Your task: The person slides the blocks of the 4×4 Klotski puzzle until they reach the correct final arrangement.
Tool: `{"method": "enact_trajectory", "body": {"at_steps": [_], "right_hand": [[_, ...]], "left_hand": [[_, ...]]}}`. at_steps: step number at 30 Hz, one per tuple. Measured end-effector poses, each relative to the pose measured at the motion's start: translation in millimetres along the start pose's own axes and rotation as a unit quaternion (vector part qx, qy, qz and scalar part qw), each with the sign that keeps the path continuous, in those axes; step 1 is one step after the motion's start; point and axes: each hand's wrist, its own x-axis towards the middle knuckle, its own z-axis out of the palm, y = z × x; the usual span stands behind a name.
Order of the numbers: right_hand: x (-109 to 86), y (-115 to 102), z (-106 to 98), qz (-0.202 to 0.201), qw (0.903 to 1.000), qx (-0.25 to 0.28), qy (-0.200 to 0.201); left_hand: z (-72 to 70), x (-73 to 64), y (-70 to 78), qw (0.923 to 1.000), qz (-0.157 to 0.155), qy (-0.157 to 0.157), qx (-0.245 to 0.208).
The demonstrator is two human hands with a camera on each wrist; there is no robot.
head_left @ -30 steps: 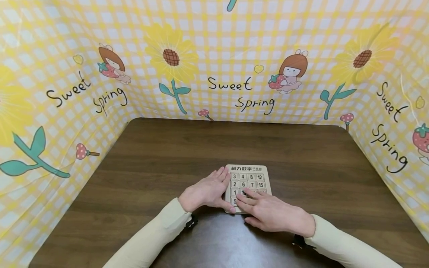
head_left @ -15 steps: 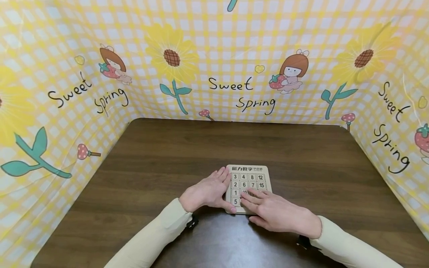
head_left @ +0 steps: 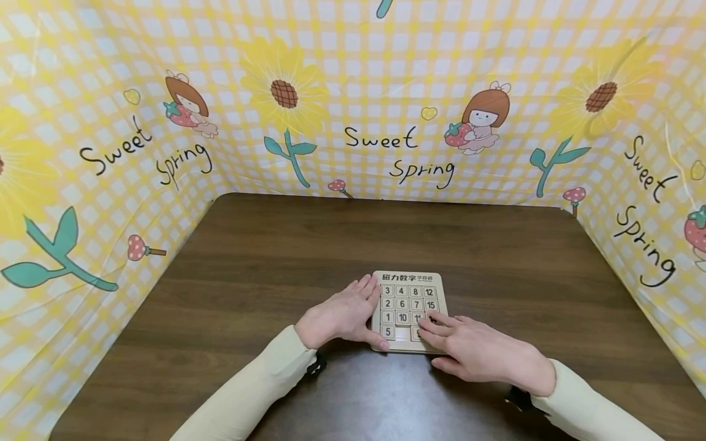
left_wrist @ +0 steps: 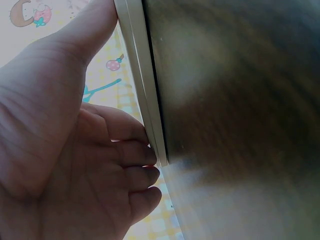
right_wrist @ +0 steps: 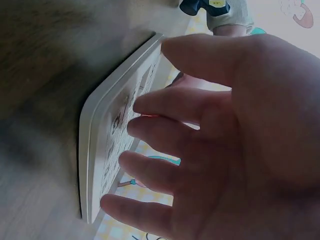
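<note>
The number puzzle (head_left: pixel 405 347), a pale flat square-tiled board with dark characters along its 12 o'clock edge, lies face up on the table (head_left: pixel 276 251). Its number tiles (head_left: pixel 402 304) start 3, 4, 8, 12; a bare slot (head_left: pixel 403 334) shows near 6 o'clock. The left hand (head_left: pixel 346 313) touches the 9 o'clock edge; the right hand (head_left: pixel 478 351) partly hides tiles around 4 o'clock.
</note>
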Motion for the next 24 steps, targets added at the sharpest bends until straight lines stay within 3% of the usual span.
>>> {"method": "enact_trajectory", "body": {"at_steps": [10, 24], "right_hand": [[-4.7, 0, 3, -0.009, 0.9999, -0.007, 0.007], [7.2, -7, 7, -0.019, 0.9997, -0.007, 0.017]], "left_hand": [[0.6, 1.0, 0.5, 1.0000, -0.002, -0.004, -0.008], [-0.5, 1.4, 0.2, 0.9997, -0.009, -0.011, -0.022]]}}
